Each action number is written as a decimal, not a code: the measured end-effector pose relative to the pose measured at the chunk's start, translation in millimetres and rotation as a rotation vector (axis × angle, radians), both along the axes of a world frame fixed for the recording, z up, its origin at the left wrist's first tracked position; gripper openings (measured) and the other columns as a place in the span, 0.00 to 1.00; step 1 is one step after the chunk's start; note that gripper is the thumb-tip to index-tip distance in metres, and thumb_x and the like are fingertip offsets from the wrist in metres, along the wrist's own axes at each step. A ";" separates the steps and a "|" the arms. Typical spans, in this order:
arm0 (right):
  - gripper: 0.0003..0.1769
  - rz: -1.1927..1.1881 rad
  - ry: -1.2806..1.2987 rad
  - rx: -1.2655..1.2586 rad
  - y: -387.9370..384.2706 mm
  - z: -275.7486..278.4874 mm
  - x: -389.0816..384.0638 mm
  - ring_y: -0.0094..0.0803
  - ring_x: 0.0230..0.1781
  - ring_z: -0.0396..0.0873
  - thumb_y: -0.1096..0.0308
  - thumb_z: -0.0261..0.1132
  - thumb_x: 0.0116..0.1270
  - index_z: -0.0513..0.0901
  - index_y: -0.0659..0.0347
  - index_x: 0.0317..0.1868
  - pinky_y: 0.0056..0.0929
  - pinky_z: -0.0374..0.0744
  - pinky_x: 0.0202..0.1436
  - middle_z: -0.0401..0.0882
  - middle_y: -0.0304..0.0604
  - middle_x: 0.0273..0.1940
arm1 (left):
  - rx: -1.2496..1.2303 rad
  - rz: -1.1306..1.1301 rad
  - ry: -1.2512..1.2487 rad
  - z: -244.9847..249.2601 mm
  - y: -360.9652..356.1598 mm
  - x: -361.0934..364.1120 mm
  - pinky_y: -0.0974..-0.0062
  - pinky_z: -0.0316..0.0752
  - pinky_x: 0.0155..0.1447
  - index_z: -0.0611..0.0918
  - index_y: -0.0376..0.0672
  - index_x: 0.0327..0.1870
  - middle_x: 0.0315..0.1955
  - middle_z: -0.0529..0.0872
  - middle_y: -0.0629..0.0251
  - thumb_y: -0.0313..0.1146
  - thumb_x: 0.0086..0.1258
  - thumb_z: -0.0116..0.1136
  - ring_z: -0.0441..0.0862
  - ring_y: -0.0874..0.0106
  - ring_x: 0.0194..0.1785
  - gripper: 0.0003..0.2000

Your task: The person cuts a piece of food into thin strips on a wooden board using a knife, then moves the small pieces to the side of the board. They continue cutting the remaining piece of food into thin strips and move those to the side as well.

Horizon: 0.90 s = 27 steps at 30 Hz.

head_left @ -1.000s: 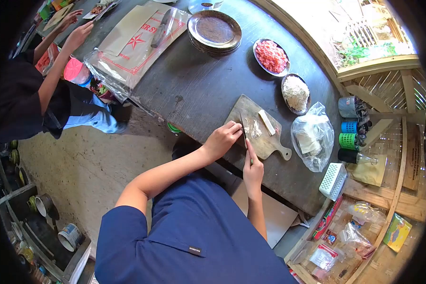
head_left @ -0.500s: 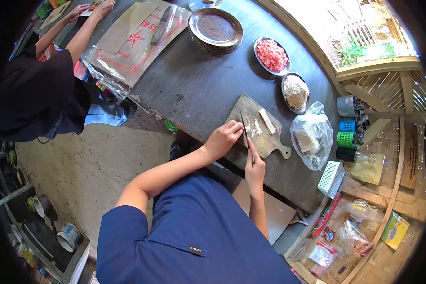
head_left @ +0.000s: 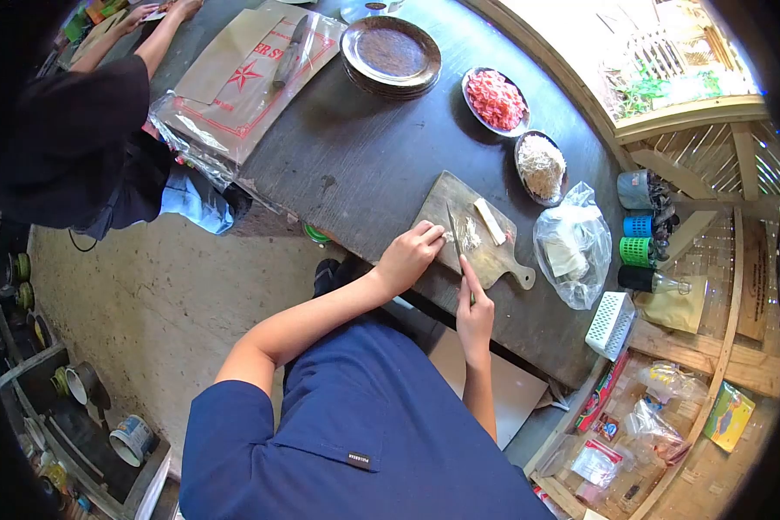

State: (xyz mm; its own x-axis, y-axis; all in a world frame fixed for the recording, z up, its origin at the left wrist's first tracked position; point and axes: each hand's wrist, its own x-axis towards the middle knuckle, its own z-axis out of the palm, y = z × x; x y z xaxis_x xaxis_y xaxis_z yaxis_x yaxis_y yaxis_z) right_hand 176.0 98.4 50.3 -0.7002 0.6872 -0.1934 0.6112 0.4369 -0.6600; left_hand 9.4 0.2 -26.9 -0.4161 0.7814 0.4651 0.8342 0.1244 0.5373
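Observation:
My right hand (head_left: 474,316) is closed around the handle of a knife (head_left: 454,236), whose narrow blade points away from me over the wooden cutting board (head_left: 446,192). Fine white shreds (head_left: 469,232) lie on the board beside the blade. A longer white strip (head_left: 490,220) rests a little further right. At the board's left edge, the fingers of my left hand (head_left: 410,258) are bent and pressed together next to the shreds; whatever they pinch is hidden. The blade is a short way right of those fingertips.
Beyond the board stand a bowl of whitish shreds (head_left: 542,166), a bowl of pink pieces (head_left: 495,100) and stacked brown plates (head_left: 392,52). A clear plastic bag (head_left: 572,247) lies right of the board. Another person (head_left: 78,147) works at the left beside a flattened carton (head_left: 234,95).
The knife and my right hand have shifted right, away from my left fingertips. My left hand stays nearly in place. The other person's arms have moved slightly.

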 end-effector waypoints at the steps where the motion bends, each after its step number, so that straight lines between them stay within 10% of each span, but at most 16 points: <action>1: 0.24 0.025 0.051 0.042 -1.9 1.9 6.4 0.52 0.64 0.90 0.69 0.59 0.88 0.83 0.43 0.79 0.42 0.85 0.62 0.90 0.60 0.62 | 0.001 0.005 -0.004 0.4 -0.4 0.4 0.67 0.83 0.69 0.88 0.32 0.55 0.56 0.86 0.60 0.27 0.68 0.62 0.84 0.62 0.63 0.16; 27: 0.23 0.041 0.142 0.043 -7.0 -9.7 12.4 0.54 0.61 0.90 0.68 0.60 0.88 0.84 0.43 0.77 0.44 0.86 0.59 0.90 0.58 0.60 | 0.003 0.005 -0.021 -0.2 -1.2 2.5 0.65 0.83 0.67 0.88 0.31 0.55 0.57 0.87 0.57 0.26 0.70 0.63 0.84 0.59 0.64 0.15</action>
State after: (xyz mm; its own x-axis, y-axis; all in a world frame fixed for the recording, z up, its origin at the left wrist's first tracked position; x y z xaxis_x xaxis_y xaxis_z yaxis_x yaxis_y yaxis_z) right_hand 188.3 91.4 40.6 -0.7462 0.6629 -0.0614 0.4938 0.4893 -0.7188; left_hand 11.9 -1.0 -27.1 -0.4300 0.7776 0.4587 0.8221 0.1271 0.5550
